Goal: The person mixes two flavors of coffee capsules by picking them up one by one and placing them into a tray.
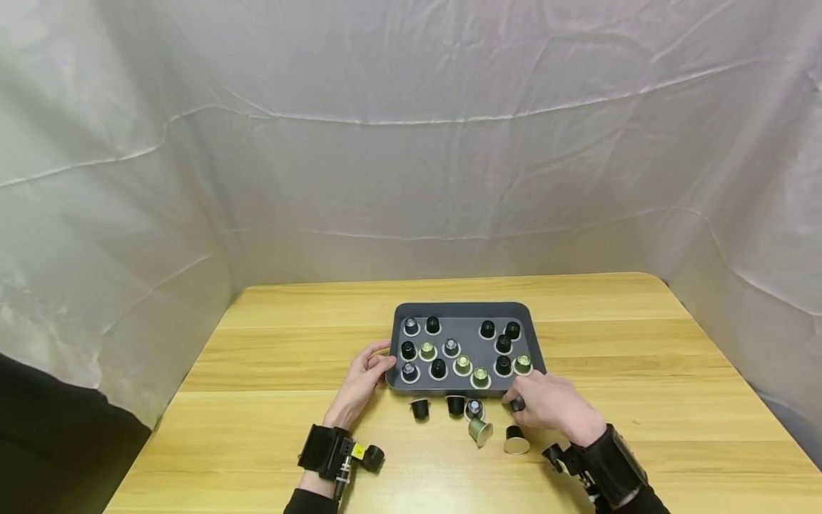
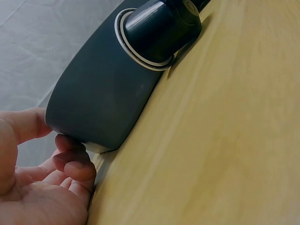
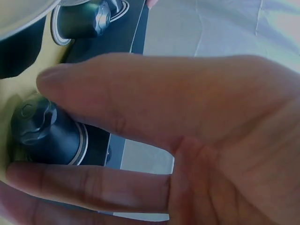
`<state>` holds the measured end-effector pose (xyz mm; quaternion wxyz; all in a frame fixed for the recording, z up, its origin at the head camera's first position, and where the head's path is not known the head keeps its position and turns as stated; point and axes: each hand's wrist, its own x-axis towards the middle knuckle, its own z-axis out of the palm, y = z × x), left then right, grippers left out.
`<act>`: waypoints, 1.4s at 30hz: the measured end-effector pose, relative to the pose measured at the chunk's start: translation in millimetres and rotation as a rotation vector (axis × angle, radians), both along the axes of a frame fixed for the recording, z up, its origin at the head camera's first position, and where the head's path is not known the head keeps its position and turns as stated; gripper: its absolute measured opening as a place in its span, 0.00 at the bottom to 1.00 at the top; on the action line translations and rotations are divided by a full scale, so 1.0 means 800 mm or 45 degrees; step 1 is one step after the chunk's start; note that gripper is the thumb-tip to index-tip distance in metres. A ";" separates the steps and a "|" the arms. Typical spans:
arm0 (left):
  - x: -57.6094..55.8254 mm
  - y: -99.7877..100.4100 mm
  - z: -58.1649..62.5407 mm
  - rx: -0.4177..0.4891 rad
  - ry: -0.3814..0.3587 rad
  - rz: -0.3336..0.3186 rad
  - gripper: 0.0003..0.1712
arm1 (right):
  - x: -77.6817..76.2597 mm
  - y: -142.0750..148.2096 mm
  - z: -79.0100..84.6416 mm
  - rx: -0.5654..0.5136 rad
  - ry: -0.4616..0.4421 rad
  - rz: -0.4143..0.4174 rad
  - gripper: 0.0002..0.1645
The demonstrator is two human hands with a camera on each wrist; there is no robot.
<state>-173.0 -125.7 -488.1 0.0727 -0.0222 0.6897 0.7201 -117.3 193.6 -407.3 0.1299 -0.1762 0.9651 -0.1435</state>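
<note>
A dark grey tray (image 1: 459, 310) lies on the table, holding several upside-down coffee capsules in black, dark grey and green. My left hand (image 1: 358, 384) grips its left side; the left wrist view shows one finger against the rim and curled fingertips at the lower corner. At the tray's front right corner, my right hand (image 1: 557, 405) pinches a black coffee capsule (image 3: 49, 129) between thumb and index finger. Its silver-rimmed end faces the tray wall. Beside the right hand, another black capsule (image 1: 516, 440) lies on its side.
Along the tray's front lie two black capsules, one left (image 1: 420, 409) and one nearer the middle (image 1: 456, 405), a dark capsule (image 1: 474, 409) with a silvery top, and a tipped green capsule (image 1: 480, 431). Pale curtains (image 1: 449, 178) surround the wooden table (image 1: 257, 428).
</note>
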 end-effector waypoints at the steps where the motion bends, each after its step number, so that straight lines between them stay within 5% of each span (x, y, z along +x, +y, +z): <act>1: 0.000 0.000 0.000 -0.001 0.002 -0.002 0.27 | -0.001 0.001 0.000 -0.006 0.001 0.013 0.20; 8: 0.001 -0.001 0.001 -0.006 0.004 -0.002 0.27 | -0.006 0.016 -0.003 -0.054 0.001 0.144 0.18; 18: 0.001 0.000 0.001 0.020 -0.004 -0.008 0.27 | -0.007 0.044 -0.003 -0.084 -0.030 0.114 0.23; 24: 0.001 0.001 0.001 0.025 -0.012 -0.005 0.26 | -0.008 0.068 -0.009 -0.135 0.002 0.222 0.30; 29: 0.000 0.001 0.002 0.009 -0.001 0.000 0.27 | -0.009 0.089 -0.010 -0.249 -0.110 0.250 0.32; 35: 0.000 0.001 0.002 0.014 0.003 0.000 0.27 | -0.009 0.103 -0.009 -0.356 -0.277 0.150 0.36; 42: 0.001 0.001 0.002 0.020 0.000 -0.002 0.27 | -0.014 0.114 -0.005 -0.415 -0.430 -0.096 0.33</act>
